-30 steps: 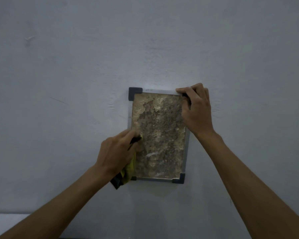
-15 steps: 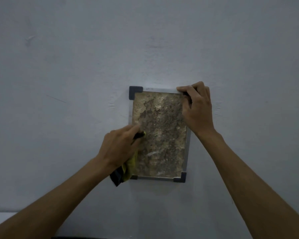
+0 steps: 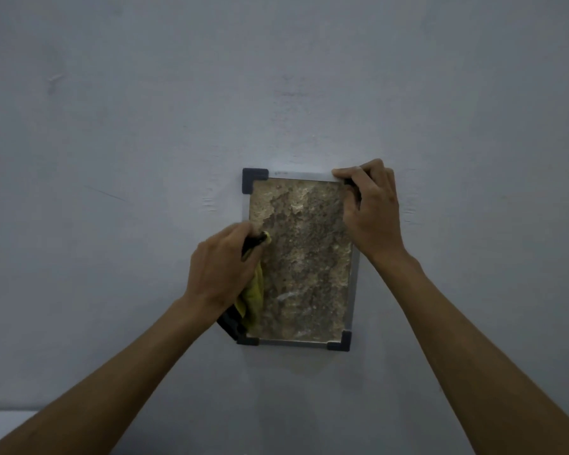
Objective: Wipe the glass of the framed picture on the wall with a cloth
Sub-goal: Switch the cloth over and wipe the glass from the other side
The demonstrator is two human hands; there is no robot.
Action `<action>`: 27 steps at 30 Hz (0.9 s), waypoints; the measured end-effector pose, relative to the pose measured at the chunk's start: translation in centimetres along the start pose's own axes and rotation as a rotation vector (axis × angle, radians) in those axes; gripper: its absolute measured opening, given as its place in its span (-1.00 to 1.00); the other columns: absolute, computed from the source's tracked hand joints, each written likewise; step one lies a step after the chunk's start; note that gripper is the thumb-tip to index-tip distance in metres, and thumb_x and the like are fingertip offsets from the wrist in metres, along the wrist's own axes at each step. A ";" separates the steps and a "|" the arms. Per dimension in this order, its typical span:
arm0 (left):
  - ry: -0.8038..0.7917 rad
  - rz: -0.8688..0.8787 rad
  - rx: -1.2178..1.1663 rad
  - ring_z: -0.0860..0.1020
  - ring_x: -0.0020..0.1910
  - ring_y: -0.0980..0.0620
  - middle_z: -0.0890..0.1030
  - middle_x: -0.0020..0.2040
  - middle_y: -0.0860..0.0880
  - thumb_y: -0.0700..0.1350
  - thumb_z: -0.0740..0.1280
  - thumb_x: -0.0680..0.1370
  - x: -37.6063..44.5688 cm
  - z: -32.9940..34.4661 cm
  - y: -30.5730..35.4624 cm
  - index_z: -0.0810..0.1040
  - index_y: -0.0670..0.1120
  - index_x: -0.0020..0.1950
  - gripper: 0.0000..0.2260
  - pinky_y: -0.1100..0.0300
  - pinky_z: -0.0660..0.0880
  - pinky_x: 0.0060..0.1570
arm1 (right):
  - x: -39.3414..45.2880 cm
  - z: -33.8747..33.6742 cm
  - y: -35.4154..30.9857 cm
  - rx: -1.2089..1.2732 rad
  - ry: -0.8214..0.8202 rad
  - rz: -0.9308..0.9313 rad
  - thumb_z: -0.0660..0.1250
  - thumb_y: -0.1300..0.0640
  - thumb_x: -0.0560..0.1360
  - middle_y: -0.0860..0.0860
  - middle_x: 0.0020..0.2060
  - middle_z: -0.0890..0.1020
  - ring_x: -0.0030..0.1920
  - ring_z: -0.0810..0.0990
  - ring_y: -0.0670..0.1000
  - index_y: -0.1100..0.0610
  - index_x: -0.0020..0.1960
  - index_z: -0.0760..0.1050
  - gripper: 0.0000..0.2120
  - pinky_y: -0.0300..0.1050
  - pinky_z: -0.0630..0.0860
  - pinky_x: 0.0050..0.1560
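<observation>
Yellow cloth (image 3: 255, 290) under left hand (image 3: 222, 269)

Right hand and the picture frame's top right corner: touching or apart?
Touching. The head view shows the right hand wrapped over the picture frame at its top right corner, fingers on the top edge.

Yellow-and-black cloth (image 3: 254, 295), mottled brown picture (image 3: 304, 261), grey wall (image 3: 145, 126)

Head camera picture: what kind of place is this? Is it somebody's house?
Probably indoors, perhaps a home, though that is uncertain. All that shows is a plain painted wall with a small framed picture hanging on it, being wiped with a yellow cloth.
</observation>
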State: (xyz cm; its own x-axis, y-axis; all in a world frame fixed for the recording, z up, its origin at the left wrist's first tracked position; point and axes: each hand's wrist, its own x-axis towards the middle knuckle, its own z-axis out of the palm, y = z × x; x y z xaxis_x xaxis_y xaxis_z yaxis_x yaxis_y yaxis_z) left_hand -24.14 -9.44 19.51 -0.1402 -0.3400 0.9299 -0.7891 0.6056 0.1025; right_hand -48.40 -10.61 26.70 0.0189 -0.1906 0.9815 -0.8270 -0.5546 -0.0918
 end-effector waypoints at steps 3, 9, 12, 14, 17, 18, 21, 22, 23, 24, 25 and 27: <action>0.009 -0.034 -0.058 0.52 -0.30 0.08 0.58 -0.17 0.08 -0.03 0.42 0.59 0.0 0.7 0.5 0.48 0.00 -0.07 -0.86 0.17 0.51 -0.30 | 0.1 -0.2 0.1 -0.002 -0.003 0.000 0.26 0.30 0.60 0.05 0.02 0.48 0.07 0.41 0.04 0.16 0.20 0.61 -0.76 -0.43 0.31 -0.01; -0.203 0.104 0.059 0.55 -0.27 0.03 0.59 -0.15 0.06 -0.01 0.38 0.59 -0.8 0.3 0.5 0.46 0.01 -0.07 -0.86 0.11 0.52 -0.32 | 0.0 -0.2 0.0 0.001 -0.003 0.007 0.26 0.30 0.60 0.04 0.02 0.47 0.07 0.40 0.03 0.16 0.20 0.61 -0.76 -0.37 0.30 -0.02; -0.077 0.034 -0.022 0.56 -0.25 0.09 0.63 -0.13 0.09 0.05 0.40 0.58 1.3 -0.4 0.2 0.55 0.01 -0.04 -0.86 0.16 0.54 -0.25 | 0.0 -0.2 -0.1 0.001 -0.011 0.009 0.26 0.31 0.59 0.03 0.02 0.47 0.07 0.40 0.03 0.16 0.20 0.60 -0.75 -0.35 0.30 0.00; -0.004 -0.036 -0.097 0.56 -0.24 0.11 0.63 -0.15 0.11 0.04 0.44 0.56 2.2 -0.3 0.3 0.56 0.00 -0.05 -0.86 0.16 0.55 -0.22 | 0.1 -0.3 0.0 -0.004 -0.014 0.009 0.26 0.31 0.59 0.02 0.01 0.46 0.06 0.39 0.01 0.15 0.20 0.60 -0.75 -0.36 0.29 0.00; -0.021 -0.016 -0.097 0.56 -0.24 0.11 0.61 -0.15 0.10 0.01 0.42 0.58 1.3 0.3 0.8 0.52 0.00 -0.06 -0.87 0.16 0.56 -0.23 | 0.1 -0.3 0.1 -0.003 -0.004 0.006 0.26 0.31 0.59 0.01 0.01 0.46 0.06 0.38 0.00 0.16 0.20 0.60 -0.75 -0.36 0.29 0.02; -0.059 0.020 -0.079 0.56 -0.24 0.09 0.61 -0.14 0.09 0.00 0.41 0.59 0.8 0.4 0.9 0.52 0.00 -0.06 -0.88 0.14 0.56 -0.24 | 0.1 -0.3 0.1 -0.001 -0.001 0.004 0.27 0.31 0.59 0.01 0.01 0.46 0.06 0.38 0.00 0.16 0.20 0.61 -0.75 -0.35 0.30 0.02; -0.179 0.138 0.030 0.57 -0.27 0.00 0.60 -0.13 0.05 -0.03 0.38 0.59 -0.1 0.4 1.0 0.51 -0.02 -0.05 -0.90 0.08 0.55 -0.32 | 0.1 -0.3 0.2 -0.003 -0.009 0.002 0.29 0.27 0.60 0.00 0.01 0.45 0.06 0.39 0.00 0.14 0.20 0.60 -0.78 -0.31 0.34 0.02; -0.182 0.159 0.057 0.58 -0.27 -0.02 0.61 -0.12 0.04 -0.03 0.39 0.58 0.1 0.3 1.0 0.52 -0.03 -0.04 -0.90 0.07 0.55 -0.34 | 0.1 -0.2 0.2 -0.004 -0.011 0.000 0.30 0.27 0.61 -0.01 0.01 0.45 0.06 0.38 -0.01 0.14 0.20 0.60 -0.79 -0.29 0.36 0.02; -0.173 0.169 0.067 0.59 -0.26 -0.02 0.62 -0.12 0.04 -0.02 0.39 0.58 0.5 0.1 0.9 0.53 -0.03 -0.03 -0.89 0.07 0.55 -0.33 | 0.1 -0.2 0.1 -0.003 -0.009 -0.002 0.30 0.26 0.61 -0.02 0.01 0.44 0.06 0.38 -0.02 0.13 0.20 0.60 -0.79 -0.29 0.36 0.02; -0.154 0.171 0.062 0.58 -0.27 -0.01 0.62 -0.12 0.04 -0.01 0.40 0.58 0.9 0.0 0.9 0.53 -0.02 -0.03 -0.89 0.06 0.57 -0.33 | 0.1 -0.3 0.1 -0.001 -0.006 -0.004 0.30 0.26 0.61 -0.02 0.01 0.44 0.06 0.37 -0.03 0.14 0.20 0.60 -0.79 -0.30 0.35 0.02; -0.123 0.160 0.043 0.57 -0.28 0.01 0.61 -0.14 0.05 0.00 0.40 0.58 1.5 -0.1 0.9 0.52 -0.01 -0.05 -0.88 0.05 0.57 -0.32 | 0.1 -0.3 0.1 -0.001 -0.004 -0.004 0.30 0.26 0.61 -0.02 0.01 0.44 0.05 0.37 -0.03 0.14 0.20 0.60 -0.79 -0.31 0.34 0.01; -0.038 0.106 -0.025 0.55 -0.28 0.06 0.60 -0.17 0.08 0.03 0.41 0.58 2.9 -0.3 0.8 0.51 0.02 -0.06 -0.87 0.05 0.58 -0.29 | 0.1 -0.3 0.1 0.001 -0.002 -0.007 0.29 0.27 0.60 0.00 0.01 0.45 0.05 0.38 -0.01 0.14 0.20 0.60 -0.78 -0.31 0.33 0.02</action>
State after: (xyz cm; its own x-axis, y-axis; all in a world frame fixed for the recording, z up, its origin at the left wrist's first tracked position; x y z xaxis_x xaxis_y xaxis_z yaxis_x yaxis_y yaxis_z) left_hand -24.98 -9.72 22.36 -0.2451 -0.2999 0.9220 -0.7536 0.6571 0.0135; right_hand -48.61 -10.45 26.81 0.0263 -0.1885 0.9817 -0.8265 -0.5565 -0.0847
